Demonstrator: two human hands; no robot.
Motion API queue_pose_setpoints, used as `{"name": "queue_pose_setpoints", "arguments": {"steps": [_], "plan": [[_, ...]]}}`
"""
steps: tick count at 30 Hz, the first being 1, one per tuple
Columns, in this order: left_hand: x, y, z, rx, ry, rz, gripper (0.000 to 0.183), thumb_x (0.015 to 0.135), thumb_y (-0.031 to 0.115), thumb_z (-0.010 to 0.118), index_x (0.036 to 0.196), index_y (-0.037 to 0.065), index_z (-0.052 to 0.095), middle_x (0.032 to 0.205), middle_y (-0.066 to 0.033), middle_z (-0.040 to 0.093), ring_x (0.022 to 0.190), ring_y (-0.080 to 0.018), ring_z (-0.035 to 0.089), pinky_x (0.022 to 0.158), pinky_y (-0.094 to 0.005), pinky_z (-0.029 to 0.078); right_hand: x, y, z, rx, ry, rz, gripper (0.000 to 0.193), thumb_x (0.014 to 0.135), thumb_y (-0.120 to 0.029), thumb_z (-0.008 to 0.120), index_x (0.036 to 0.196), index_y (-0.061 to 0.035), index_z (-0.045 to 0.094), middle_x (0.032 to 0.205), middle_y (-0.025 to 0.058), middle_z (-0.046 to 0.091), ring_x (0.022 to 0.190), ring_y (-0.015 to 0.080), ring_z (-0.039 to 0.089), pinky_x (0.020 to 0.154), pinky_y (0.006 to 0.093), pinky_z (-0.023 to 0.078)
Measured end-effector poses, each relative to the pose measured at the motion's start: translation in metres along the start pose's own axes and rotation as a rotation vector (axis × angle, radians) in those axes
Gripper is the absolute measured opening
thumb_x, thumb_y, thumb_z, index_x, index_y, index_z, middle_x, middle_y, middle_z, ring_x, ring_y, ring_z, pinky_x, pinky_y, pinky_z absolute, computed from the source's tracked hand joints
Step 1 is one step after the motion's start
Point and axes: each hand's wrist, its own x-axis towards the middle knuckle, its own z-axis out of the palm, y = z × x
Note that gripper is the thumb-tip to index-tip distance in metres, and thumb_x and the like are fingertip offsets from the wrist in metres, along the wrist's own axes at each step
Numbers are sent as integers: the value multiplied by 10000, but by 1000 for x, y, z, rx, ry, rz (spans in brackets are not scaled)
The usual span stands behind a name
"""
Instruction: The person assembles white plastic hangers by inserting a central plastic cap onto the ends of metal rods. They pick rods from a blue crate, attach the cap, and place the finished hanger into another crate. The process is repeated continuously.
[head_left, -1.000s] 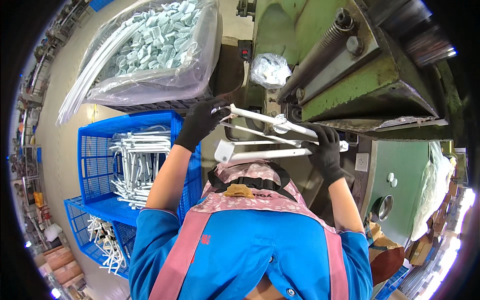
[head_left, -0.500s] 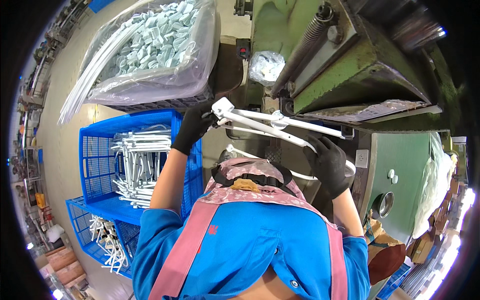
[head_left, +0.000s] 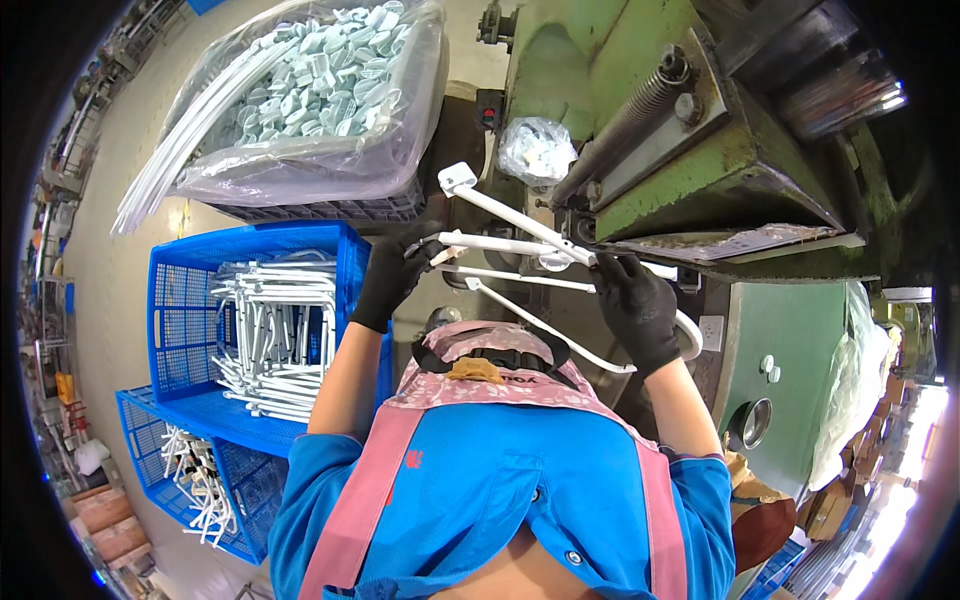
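Observation:
In front of my waist are several white metal tubes, some bent. My right hand (head_left: 637, 308), in a black glove, is closed round a white bent tube (head_left: 512, 214) with a flat bracket at its far-left end; a curved part comes out beside my palm. My left hand (head_left: 398, 268), also gloved in black, pinches the left end of a second white tube (head_left: 498, 243), whose other end passes under my right fingers. Lower down, nearer my apron, another thin white tube (head_left: 550, 328) slants down to the right. Whether these tubes are joined is hidden.
A green press (head_left: 730, 170) with a coiled spring stands at the far right. Far left, a plastic-lined crate holds pale plastic pieces (head_left: 335, 75) and long white strips. Blue crates (head_left: 178, 318) of white tubes stand to my left. A green surface (head_left: 805, 400) lies right.
The flat-bracket end has left my left hand and swung up and away. My left hand has moved slightly down and now holds another tube's end. My right hand has shifted slightly left.

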Motion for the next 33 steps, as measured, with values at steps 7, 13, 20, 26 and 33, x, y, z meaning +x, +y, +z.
{"name": "queue_pose_setpoints", "arguments": {"steps": [7,13,20,26,33], "plan": [[0,3,0,24,16,-13,282,852,146,680,1106,26,658,932,-93,705,783,-121,629,692,-272,494,-21,3,-15,77,-483,31,617,814,-117,575,1383,-21,358,1060,259,581,814,393,619,690,454,512],[4,11,0,14,10,-22,286,843,157,686,1097,28,662,963,-116,700,857,-145,641,759,-297,495,-53,10,13,440,-334,71,625,812,-56,547,1394,-10,323,1068,301,583,877,462,596,730,508,488],[-1,32,-1,276,87,161,303,861,123,631,1131,-2,576,1055,-178,609,951,-242,579,820,-343,460,-64,17,39,369,-323,136,619,814,-59,580,1391,-44,357,1034,284,601,869,439,611,700,459,511],[-68,70,45,-556,-419,-225,420,921,249,589,1256,45,439,1141,-60,549,1035,-163,549,891,-290,445,-53,18,28,293,-287,-55,613,814,-94,580,1388,-63,371,990,267,616,813,429,621,667,468,513],[-126,25,110,129,-346,126,331,992,291,452,1190,42,546,1119,-137,603,1060,-249,559,934,-359,416,-55,46,48,285,-367,-47,716,796,-264,681,1385,-45,339,913,258,618,732,400,634,563,469,504]]}}
